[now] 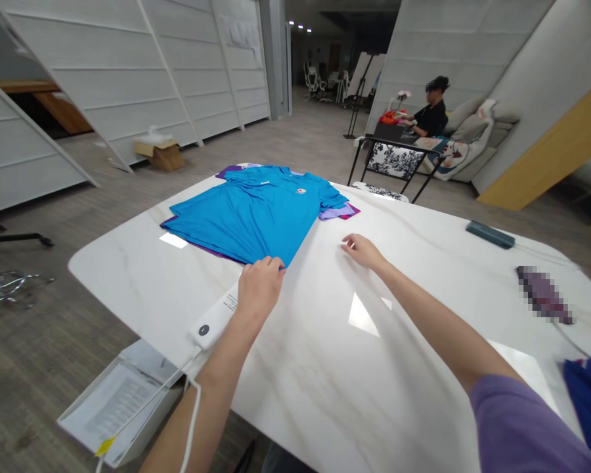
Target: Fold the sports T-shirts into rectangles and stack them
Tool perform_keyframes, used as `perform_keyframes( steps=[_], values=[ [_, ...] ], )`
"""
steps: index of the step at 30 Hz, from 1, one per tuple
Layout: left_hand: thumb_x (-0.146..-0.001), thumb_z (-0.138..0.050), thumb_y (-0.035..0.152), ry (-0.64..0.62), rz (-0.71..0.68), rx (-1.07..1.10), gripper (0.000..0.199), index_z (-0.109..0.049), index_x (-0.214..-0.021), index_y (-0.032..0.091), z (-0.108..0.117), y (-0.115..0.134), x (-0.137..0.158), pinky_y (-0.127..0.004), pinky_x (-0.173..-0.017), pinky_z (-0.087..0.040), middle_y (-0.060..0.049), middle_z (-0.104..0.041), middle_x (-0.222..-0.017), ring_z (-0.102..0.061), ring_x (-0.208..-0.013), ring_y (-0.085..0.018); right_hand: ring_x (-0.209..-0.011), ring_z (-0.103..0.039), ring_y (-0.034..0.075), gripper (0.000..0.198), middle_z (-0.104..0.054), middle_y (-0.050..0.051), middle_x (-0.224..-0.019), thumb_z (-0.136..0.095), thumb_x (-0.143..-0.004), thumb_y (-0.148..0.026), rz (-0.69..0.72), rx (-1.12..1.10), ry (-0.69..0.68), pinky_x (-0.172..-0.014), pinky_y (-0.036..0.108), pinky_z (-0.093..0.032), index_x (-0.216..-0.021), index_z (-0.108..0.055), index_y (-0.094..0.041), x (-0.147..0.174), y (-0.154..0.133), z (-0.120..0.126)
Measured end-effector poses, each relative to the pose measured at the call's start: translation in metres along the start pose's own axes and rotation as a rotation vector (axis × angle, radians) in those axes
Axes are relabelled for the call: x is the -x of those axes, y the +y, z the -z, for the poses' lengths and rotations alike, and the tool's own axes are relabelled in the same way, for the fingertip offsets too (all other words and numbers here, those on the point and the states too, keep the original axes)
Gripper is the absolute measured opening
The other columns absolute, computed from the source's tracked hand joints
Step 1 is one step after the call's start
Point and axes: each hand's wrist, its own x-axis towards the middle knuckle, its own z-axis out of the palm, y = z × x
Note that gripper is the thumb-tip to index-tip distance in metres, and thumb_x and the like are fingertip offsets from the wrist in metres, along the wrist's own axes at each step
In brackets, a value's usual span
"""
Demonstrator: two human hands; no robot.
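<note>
A bright blue T-shirt (256, 210) lies spread on the white marble-patterned table, a small logo on its chest. Purple and red cloth (345, 211) shows from beneath it at the edges. My left hand (261, 286) is closed on the near corner of the blue shirt's hem. Partly behind that hand, a white power strip (217, 320) with a round button lies along the table's edge. To the right of the shirt, my right hand (362, 251) hovers over the table with loosely bent fingers, holding nothing and apart from the cloth.
A dark green case (490, 234) and a blurred purple item (544, 293) lie on the right of the table (315, 368). Dark blue cloth (588, 401) sits at the right edge. Beyond are a chair (394, 161), a seated person (433, 108) and a cardboard box (165, 156).
</note>
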Motion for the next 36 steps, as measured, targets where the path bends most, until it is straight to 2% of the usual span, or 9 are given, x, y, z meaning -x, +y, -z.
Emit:
perform_keyframes(
  steps=[5,9,13,16,22,27,29,32,36],
  values=[
    [-0.118,-0.058,0.033,0.103,-0.008,0.055,0.019,-0.075,-0.117,0.024,0.013,-0.011,0.030,-0.044,-0.089,-0.048,-0.007,-0.081,-0.114,-0.076,-0.106,-0.031,-0.123,-0.071,0.029,0.041,-0.075,0.011,-0.136,-0.072,-0.107,-0.039,-0.039,0.025,0.134,-0.109,0.043,-0.057,-0.144,-0.067,-0.022,-0.101,-0.022,-0.011],
    [-0.118,-0.060,0.036,0.220,-0.037,0.124,0.018,-0.073,-0.114,0.024,0.025,-0.018,0.040,-0.043,-0.087,-0.047,-0.004,-0.080,-0.107,-0.076,-0.099,-0.029,-0.133,-0.067,0.035,0.060,-0.062,0.018,-0.157,-0.072,-0.105,-0.037,-0.095,0.077,0.232,-0.113,0.049,-0.057,-0.161,-0.059,-0.021,-0.158,-0.044,-0.025],
    [-0.117,-0.063,0.035,0.295,-0.091,0.175,0.014,-0.072,-0.114,0.024,0.038,-0.020,0.053,-0.041,-0.085,-0.048,-0.003,-0.079,-0.105,-0.075,-0.092,-0.025,-0.133,-0.066,0.037,0.049,-0.066,0.017,-0.153,-0.062,-0.107,-0.029,-0.137,0.159,0.245,-0.114,0.050,-0.054,-0.156,-0.068,-0.026,-0.187,-0.046,-0.029],
    [-0.116,-0.065,0.033,0.304,-0.138,0.217,0.009,-0.071,-0.115,0.026,0.044,-0.014,0.067,-0.041,-0.085,-0.049,-0.002,-0.078,-0.105,-0.075,-0.094,-0.025,-0.130,-0.067,0.035,0.042,-0.075,0.013,-0.141,-0.049,-0.114,-0.029,-0.151,0.203,0.224,-0.113,0.047,-0.052,-0.147,-0.075,-0.029,-0.187,-0.035,-0.022],
    [-0.114,-0.065,0.025,0.245,-0.262,0.315,0.005,-0.068,-0.112,0.029,0.046,0.025,0.095,-0.046,-0.075,-0.053,-0.002,-0.076,-0.097,-0.073,-0.086,-0.026,-0.124,-0.061,0.033,0.043,-0.067,0.016,-0.148,-0.045,-0.115,-0.032,-0.115,0.345,0.268,-0.096,0.040,-0.051,-0.147,-0.074,-0.029,-0.146,0.000,0.008],
    [-0.110,-0.064,0.020,0.142,-0.357,0.471,0.013,-0.065,-0.106,0.032,0.037,0.079,0.127,-0.050,-0.070,-0.058,-0.003,-0.075,-0.092,-0.072,-0.082,-0.026,-0.132,-0.054,0.038,0.040,-0.062,0.022,-0.150,-0.052,-0.110,-0.030,-0.076,0.533,0.226,-0.100,0.046,-0.049,-0.143,-0.075,-0.023,-0.090,0.048,0.049],
    [-0.109,-0.064,0.024,0.044,-0.393,0.540,0.011,-0.066,-0.104,0.033,0.027,0.101,0.141,-0.054,-0.068,-0.059,-0.006,-0.075,-0.092,-0.073,-0.082,-0.029,-0.132,-0.055,0.039,0.041,-0.063,0.023,-0.149,-0.053,-0.109,-0.029,-0.078,0.580,0.201,-0.103,0.050,-0.048,-0.142,-0.076,-0.021,-0.059,0.073,0.069],
    [-0.106,-0.066,0.034,-0.198,-0.444,0.638,0.004,-0.069,-0.104,0.036,0.006,0.138,0.161,-0.062,-0.074,-0.061,-0.013,-0.075,-0.096,-0.075,-0.089,-0.035,-0.131,-0.058,0.041,0.040,-0.066,0.025,-0.146,-0.057,-0.106,-0.029,-0.118,0.648,0.170,-0.106,0.053,-0.048,-0.139,-0.077,-0.020,0.000,0.113,0.100],
    [-0.104,-0.069,0.040,-0.471,-0.561,0.726,0.009,-0.074,-0.111,0.037,-0.022,0.203,0.189,-0.066,-0.085,-0.060,-0.019,-0.076,-0.105,-0.077,-0.103,-0.038,-0.129,-0.063,0.040,0.040,-0.071,0.025,-0.141,-0.059,-0.103,-0.028,-0.221,0.719,0.107,-0.106,0.053,-0.048,-0.138,-0.077,-0.020,0.096,0.169,0.145]
  ],
)
